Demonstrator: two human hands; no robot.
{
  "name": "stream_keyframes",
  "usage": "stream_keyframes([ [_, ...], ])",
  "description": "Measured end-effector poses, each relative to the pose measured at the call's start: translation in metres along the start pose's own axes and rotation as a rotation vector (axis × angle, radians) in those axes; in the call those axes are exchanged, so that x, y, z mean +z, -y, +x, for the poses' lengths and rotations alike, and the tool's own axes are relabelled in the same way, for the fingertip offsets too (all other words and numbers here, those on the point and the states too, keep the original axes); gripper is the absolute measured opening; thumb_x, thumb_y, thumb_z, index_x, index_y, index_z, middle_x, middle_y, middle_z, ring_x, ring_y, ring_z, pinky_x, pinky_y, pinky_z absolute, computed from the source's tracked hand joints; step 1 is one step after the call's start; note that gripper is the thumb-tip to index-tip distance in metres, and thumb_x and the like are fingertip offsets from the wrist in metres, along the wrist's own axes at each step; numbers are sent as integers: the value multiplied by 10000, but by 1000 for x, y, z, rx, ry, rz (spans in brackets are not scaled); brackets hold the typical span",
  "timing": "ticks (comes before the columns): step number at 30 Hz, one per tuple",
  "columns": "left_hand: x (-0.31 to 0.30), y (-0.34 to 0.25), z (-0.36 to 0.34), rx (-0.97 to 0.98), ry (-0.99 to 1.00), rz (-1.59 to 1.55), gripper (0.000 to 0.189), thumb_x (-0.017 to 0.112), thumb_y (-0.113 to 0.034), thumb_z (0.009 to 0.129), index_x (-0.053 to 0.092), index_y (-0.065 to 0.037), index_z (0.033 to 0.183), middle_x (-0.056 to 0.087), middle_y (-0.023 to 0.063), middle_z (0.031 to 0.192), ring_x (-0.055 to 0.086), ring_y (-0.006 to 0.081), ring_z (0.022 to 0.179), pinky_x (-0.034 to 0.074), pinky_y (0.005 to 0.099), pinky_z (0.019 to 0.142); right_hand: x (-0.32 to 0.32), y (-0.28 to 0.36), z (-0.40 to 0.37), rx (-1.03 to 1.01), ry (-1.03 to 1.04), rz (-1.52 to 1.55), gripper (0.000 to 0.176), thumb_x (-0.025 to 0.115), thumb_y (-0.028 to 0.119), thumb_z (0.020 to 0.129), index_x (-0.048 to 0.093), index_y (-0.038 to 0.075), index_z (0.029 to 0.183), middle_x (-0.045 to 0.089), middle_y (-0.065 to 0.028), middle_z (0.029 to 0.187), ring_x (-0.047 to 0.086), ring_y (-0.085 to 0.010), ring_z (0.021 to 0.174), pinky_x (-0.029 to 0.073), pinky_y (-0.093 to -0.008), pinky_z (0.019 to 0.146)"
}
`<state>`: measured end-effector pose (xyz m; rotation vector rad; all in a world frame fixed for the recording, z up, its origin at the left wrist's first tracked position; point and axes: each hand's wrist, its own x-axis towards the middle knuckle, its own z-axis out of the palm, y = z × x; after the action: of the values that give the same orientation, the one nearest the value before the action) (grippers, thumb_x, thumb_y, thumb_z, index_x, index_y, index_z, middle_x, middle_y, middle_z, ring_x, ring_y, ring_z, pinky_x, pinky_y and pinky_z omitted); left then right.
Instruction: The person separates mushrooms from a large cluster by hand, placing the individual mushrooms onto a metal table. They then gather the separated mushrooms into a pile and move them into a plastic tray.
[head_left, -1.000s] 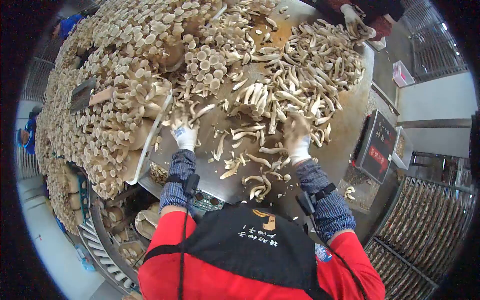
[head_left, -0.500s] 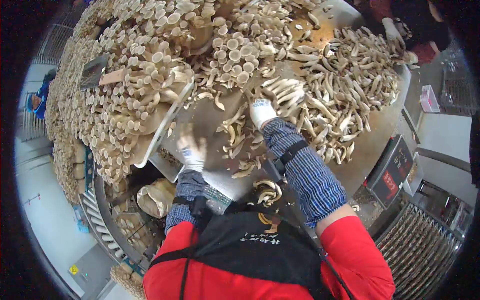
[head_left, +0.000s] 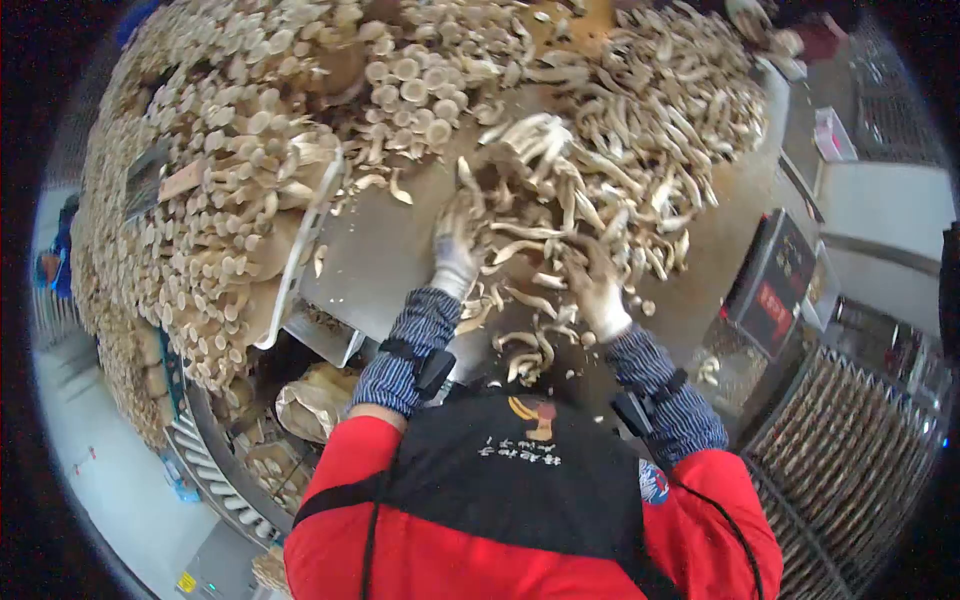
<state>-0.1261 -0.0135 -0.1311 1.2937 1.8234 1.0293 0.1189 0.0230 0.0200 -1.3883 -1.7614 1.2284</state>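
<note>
Both hands wear white gloves and are at the loose long-stemmed mushrooms (head_left: 530, 232) on the metal table (head_left: 370, 255). My left hand (head_left: 457, 245) touches the left edge of this heap, its fingers stretched forward. A single mushroom (head_left: 466, 176) lies at its fingertips. To the right, my right hand (head_left: 598, 290) reaches into the near side of the heap with fingers apart, slightly blurred. Stems lie between the two hands, and neither hand visibly grips one. A few curved mushrooms (head_left: 525, 355) lie close to my apron.
Clusters of uncut mushrooms (head_left: 240, 190) are piled on the left, beside a white tray edge (head_left: 300, 255). A dark scale display (head_left: 772, 285) stands at right, near a mesh rack (head_left: 850, 460). Another person's gloved hand (head_left: 785, 45) is at the far right.
My left hand has moved up and right from the table's near left to the heap. My right hand has come back toward me and right. The view has shifted; the stems under my hands are spread differently.
</note>
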Motion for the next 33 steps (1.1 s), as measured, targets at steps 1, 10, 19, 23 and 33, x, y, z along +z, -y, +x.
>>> stream_keyframes([
  [1, 29, 19, 2, -183, 194, -384, 642, 648, -274, 809, 408, -76, 1370, 435, 191, 1375, 408, 366, 1262, 323, 447, 1069, -18, -28, -33, 8, -76, -107, 338, 597, 128, 879, 546, 2, 1188, 636, -111, 1077, 600, -188, 975, 482, -351, 844],
  [10, -41, -59, -82, 418, 346, 436, 880, 759, -239, 667, 328, -60, 1413, 290, 239, 1458, 279, 414, 1350, 244, 496, 1110, -150, -172, -350, 932, -892, 261, 275, 605, 149, 870, 601, 9, 1107, 629, -36, 777, 536, -98, 539, 437, -231, 481],
  [19, 8, -69, -171, 588, 556, 708, 1087, 840, -455, 438, 394, -195, 1395, 242, 223, 1472, 160, 522, 1344, 99, 652, 1092, -142, -222, -415, 968, -889, 366, 640, 669, 159, 817, 347, -6, 1344, 612, -167, 1031, 599, -253, 868, 497, -392, 714],
  [23, 60, -95, -166, 744, 474, 607, 967, 839, -423, 455, 469, -280, 1337, 113, 190, 1538, 49, 515, 1379, 65, 674, 1086, -86, -140, -371, 651, -662, -57, 694, 665, 213, 833, 302, -14, 1380, 536, -225, 1209, 536, -321, 1086, 448, -427, 882],
  [33, 182, -197, -34, 871, 252, 691, 808, 773, -376, 647, 456, -234, 1377, 441, 182, 1394, 461, 352, 1237, 401, 472, 997, -23, -108, -406, 689, -414, -81, 522, 634, 203, 865, 449, -3, 1307, 553, -213, 1226, 584, -333, 1064, 472, -373, 899],
])
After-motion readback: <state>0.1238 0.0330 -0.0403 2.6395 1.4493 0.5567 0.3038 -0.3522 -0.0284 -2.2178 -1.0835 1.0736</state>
